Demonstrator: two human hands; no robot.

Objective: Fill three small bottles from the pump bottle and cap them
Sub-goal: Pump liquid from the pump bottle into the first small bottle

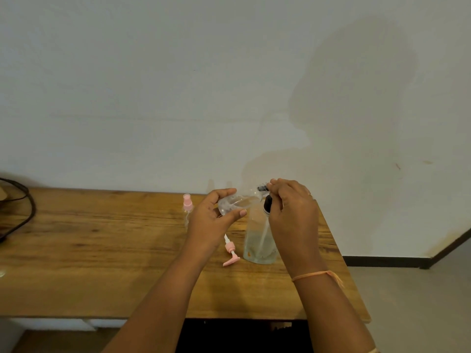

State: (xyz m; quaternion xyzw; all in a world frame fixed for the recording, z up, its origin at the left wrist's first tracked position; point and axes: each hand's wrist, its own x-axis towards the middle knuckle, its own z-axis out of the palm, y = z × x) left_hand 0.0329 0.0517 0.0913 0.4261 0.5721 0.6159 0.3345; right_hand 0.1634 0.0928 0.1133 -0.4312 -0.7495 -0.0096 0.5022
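Both forearms reach forward, hands close together. The left hand [212, 221] curls its fingers [225, 192] round a tilted small bottle [239, 202]; the right hand [293, 212] pinches the black cap [262, 187] at its neck.

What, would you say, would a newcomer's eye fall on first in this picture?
The two hands meeting above the wooden table: the left hand holds a small clear bottle tipped on its side, its mouth at the black pump head that the right hand pinches. Beneath stands the clear pump bottle, and a pink pump cap lies loose on the table to its left.
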